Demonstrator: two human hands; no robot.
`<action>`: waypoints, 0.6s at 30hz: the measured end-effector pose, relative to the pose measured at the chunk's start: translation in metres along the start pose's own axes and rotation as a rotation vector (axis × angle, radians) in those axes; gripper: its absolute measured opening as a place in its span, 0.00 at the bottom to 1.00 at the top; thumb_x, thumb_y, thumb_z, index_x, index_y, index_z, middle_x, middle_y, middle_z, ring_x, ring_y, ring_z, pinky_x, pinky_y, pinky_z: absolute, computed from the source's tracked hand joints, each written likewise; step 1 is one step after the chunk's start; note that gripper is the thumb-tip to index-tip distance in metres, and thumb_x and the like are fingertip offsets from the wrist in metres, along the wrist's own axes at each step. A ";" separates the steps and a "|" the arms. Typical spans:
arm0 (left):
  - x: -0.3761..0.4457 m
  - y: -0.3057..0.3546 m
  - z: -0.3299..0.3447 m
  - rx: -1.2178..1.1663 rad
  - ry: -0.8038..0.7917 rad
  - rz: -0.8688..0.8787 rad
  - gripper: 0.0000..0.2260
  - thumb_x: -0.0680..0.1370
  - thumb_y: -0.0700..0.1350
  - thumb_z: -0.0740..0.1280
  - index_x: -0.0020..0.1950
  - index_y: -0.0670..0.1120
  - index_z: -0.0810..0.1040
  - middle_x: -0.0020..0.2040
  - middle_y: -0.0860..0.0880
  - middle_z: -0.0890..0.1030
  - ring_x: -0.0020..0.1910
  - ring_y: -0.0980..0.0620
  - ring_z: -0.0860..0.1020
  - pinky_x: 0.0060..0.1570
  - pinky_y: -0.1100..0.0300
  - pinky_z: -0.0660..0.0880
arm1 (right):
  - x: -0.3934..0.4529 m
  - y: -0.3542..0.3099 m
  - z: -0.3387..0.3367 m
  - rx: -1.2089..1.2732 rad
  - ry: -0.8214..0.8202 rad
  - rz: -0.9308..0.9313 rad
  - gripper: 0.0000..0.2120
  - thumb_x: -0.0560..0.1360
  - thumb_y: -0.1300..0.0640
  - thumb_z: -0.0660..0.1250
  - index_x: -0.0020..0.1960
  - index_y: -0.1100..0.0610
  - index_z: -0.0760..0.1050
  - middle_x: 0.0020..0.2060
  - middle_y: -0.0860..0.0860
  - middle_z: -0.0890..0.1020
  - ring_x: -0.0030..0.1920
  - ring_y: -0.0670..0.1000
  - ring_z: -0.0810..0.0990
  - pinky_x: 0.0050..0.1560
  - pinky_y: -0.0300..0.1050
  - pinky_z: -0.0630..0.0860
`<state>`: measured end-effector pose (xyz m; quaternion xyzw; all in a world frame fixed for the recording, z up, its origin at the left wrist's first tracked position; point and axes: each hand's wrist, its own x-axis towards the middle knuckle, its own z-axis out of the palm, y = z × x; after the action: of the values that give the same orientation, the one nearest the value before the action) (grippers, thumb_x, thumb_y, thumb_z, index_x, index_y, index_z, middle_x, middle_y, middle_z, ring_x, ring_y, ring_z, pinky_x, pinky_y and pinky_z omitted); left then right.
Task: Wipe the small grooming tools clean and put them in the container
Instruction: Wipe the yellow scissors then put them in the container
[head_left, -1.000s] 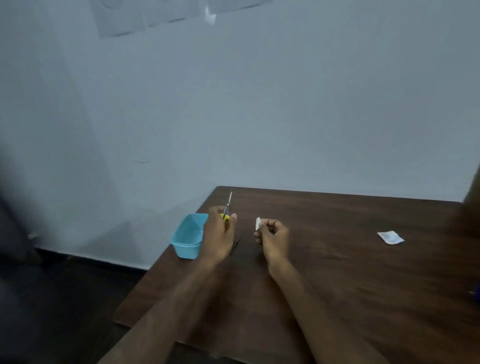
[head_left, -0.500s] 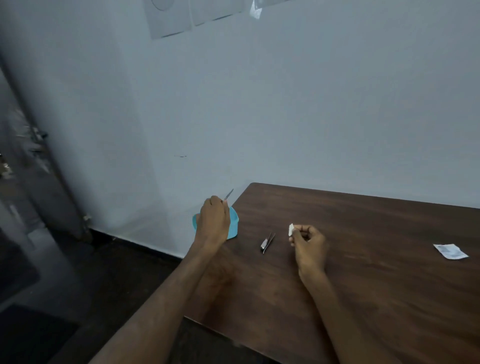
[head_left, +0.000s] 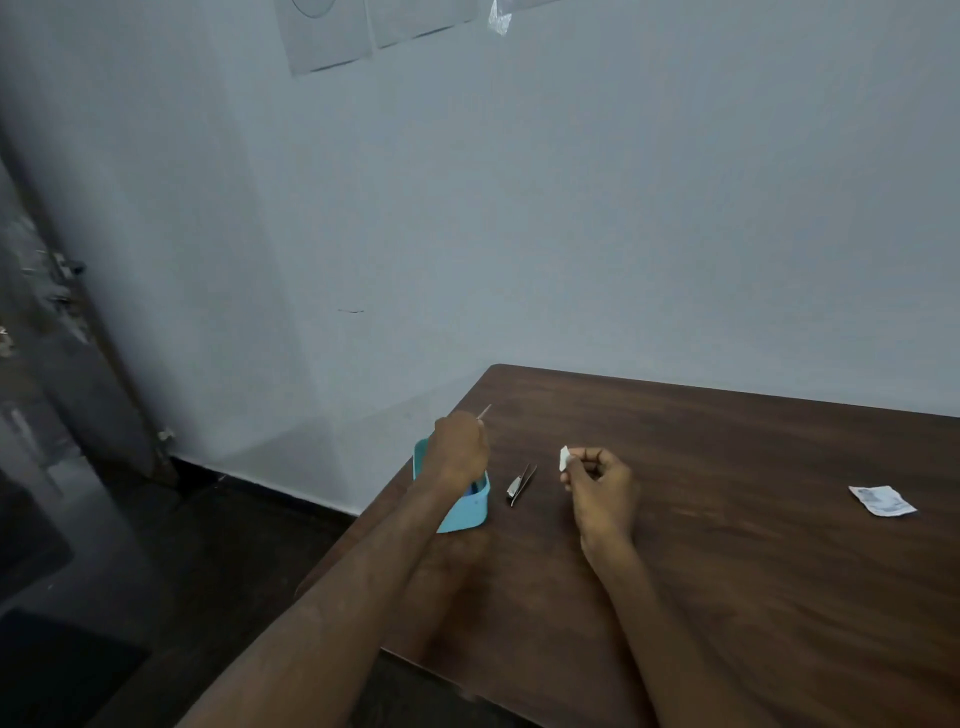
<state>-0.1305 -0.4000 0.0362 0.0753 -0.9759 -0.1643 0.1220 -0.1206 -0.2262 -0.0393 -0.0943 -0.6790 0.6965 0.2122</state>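
My left hand (head_left: 460, 449) hovers over the light blue container (head_left: 467, 512) at the table's left edge and grips a thin metal tool (head_left: 484, 411) whose tip sticks up past the knuckles. The hand hides most of the container's opening. A silver nail clipper (head_left: 520, 484) lies on the table between my hands. To its right, my right hand (head_left: 602, 491) pinches a small white wipe (head_left: 564, 459) between thumb and fingertips, just above the tabletop.
The dark wooden table (head_left: 727, 545) meets a pale wall at the back. A torn white sachet (head_left: 881, 500) lies far right. Left of the table, the floor is dark, with a door frame at the far left.
My left hand carried the thin tool leftward from beside the wipe to over the blue container. The right hand kept the wipe. The camera turned left, and the nail clipper came into view.
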 end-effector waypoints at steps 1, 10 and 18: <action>0.004 0.001 0.003 -0.028 -0.003 0.004 0.18 0.89 0.45 0.54 0.57 0.35 0.80 0.57 0.36 0.84 0.58 0.38 0.82 0.53 0.50 0.76 | 0.000 0.000 0.000 -0.007 0.001 0.001 0.06 0.78 0.61 0.74 0.44 0.53 0.83 0.32 0.49 0.86 0.33 0.45 0.83 0.42 0.50 0.83; 0.013 -0.002 0.014 -0.170 -0.009 0.183 0.15 0.88 0.50 0.58 0.46 0.44 0.74 0.44 0.44 0.82 0.46 0.41 0.81 0.44 0.49 0.74 | 0.000 -0.001 -0.001 -0.015 -0.011 0.007 0.07 0.79 0.62 0.73 0.45 0.52 0.84 0.33 0.49 0.86 0.36 0.47 0.85 0.46 0.52 0.84; 0.030 -0.010 0.004 -0.227 -0.107 0.412 0.09 0.87 0.48 0.64 0.49 0.48 0.77 0.39 0.56 0.77 0.37 0.57 0.74 0.39 0.59 0.69 | 0.002 0.002 0.000 -0.001 -0.013 -0.009 0.07 0.78 0.63 0.72 0.45 0.52 0.84 0.33 0.49 0.86 0.35 0.47 0.84 0.45 0.52 0.84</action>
<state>-0.1595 -0.4141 0.0360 -0.1482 -0.9511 -0.2484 0.1087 -0.1226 -0.2254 -0.0411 -0.0869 -0.6810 0.6958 0.2111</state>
